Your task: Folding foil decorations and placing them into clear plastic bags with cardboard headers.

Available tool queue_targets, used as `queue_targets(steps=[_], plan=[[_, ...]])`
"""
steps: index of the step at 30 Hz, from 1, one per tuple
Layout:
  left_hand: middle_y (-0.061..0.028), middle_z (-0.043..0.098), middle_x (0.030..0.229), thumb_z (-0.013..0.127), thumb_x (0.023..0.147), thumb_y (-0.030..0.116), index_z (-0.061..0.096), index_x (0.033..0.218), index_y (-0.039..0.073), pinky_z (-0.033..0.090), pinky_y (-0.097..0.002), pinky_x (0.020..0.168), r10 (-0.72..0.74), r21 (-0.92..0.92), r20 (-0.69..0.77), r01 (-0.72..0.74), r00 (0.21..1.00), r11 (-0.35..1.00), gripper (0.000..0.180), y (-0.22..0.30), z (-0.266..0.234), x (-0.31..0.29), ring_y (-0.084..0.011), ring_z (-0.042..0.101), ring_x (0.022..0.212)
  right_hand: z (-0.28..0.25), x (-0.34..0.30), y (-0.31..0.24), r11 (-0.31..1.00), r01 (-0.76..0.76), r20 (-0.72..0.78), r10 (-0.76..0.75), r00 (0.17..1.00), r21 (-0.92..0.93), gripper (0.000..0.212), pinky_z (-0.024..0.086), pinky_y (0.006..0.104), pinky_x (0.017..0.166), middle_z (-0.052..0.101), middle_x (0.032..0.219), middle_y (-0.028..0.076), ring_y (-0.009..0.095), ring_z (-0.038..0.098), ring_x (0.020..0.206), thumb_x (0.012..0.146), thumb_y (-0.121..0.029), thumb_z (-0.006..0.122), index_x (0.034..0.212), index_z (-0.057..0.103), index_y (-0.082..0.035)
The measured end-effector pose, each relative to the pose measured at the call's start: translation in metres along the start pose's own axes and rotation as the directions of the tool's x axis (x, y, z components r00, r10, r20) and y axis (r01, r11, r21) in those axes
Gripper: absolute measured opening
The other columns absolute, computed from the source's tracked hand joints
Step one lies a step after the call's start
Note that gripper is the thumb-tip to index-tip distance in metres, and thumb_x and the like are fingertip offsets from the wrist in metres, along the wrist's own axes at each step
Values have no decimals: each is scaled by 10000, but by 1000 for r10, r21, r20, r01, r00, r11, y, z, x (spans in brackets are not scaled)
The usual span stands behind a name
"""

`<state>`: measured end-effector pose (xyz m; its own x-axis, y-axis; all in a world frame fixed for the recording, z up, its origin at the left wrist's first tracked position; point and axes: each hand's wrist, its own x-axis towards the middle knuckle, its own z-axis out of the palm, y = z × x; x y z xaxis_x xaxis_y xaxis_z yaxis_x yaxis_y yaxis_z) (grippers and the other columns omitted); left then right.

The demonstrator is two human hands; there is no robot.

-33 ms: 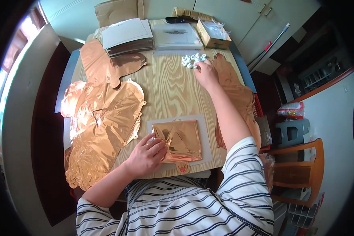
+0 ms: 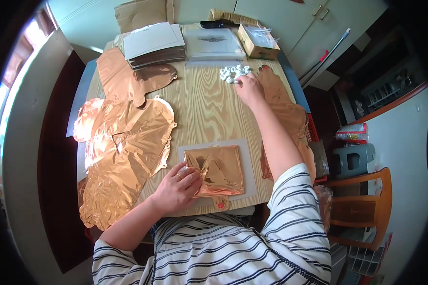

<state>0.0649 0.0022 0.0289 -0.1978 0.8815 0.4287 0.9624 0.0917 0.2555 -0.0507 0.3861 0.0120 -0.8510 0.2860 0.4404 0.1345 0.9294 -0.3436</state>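
Note:
A copper-coloured foil balloon (image 2: 221,166), folded into a flat rectangle, lies on a pale grey card (image 2: 246,164) near the front edge of the table. My left hand (image 2: 178,187) presses on its left edge with bent fingers. Beneath the card, a small tab with a red mark (image 2: 220,204) sticks out toward me. My right hand (image 2: 250,89) reaches far forward to a cluster of small white rolls (image 2: 230,72). Its fingers are pinched together at the near side of the cluster, with a roll at the fingertips, partly hidden.
Unfolded copper foil balloons (image 2: 128,137) cover the table's left side; another foil balloon (image 2: 283,111) lies under my right forearm. At the back stand a stack of cards (image 2: 154,40), clear plastic sleeves (image 2: 214,45) and a cardboard box (image 2: 257,45). A wooden chair (image 2: 354,206) is at the right.

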Motion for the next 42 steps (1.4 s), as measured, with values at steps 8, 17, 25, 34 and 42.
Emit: queue_targets(steps=[8, 17, 25, 34, 42], plan=[[-83, 683, 1098, 769, 761, 116, 718, 1033, 55, 473, -522, 1039, 9, 5, -47, -8, 999, 1000, 283, -5, 4, 1, -266, 674, 1114, -20, -68, 10, 994, 76, 88, -83, 993, 78, 76, 537, 459, 704, 644, 867, 124, 345, 655, 812, 846, -159, 690, 834, 695, -85], [-78, 739, 1101, 743, 790, 137, 716, 1046, 71, 408, -537, 1133, -111, -163, -2, 110, 994, 981, 266, -15, 0, -1, -238, 705, 1054, -180, -214, -81, 843, -127, 385, -100, 917, 523, 75, 467, 263, 596, 581, 788, 37, 111, 565, 661, 827, -1, 695, 805, 628, -27], [-87, 748, 949, 687, 877, 85, 737, 1017, 67, 397, -522, 1163, -160, -282, 45, 166, 986, 945, 150, -18, -18, 17, -277, 717, 927, -140, -278, -141, 904, 63, 240, -179, 954, 423, 222, 525, 405, 772, 674, 930, 96, 308, 652, 840, 806, -55, 740, 1020, 686, -75], [-82, 741, 938, 682, 877, 72, 729, 1015, 52, 415, -511, 1149, -172, -326, 18, 169, 985, 930, 147, -12, -29, 18, -269, 712, 901, -143, -305, -133, 947, 220, 256, -278, 926, 234, 649, 390, 492, 1109, 568, 1329, 154, 351, 496, 1264, 670, -179, 824, 1272, 630, -34], [-91, 742, 965, 689, 872, 71, 732, 1008, 35, 420, -508, 1149, -195, -312, 13, 189, 981, 931, 147, -11, -38, 25, -295, 708, 909, -130, -309, -127, 888, 312, 15, -336, 942, 337, 268, 488, 454, 964, 651, 1131, 91, 311, 596, 1104, 710, -22, 760, 964, 710, -92]])
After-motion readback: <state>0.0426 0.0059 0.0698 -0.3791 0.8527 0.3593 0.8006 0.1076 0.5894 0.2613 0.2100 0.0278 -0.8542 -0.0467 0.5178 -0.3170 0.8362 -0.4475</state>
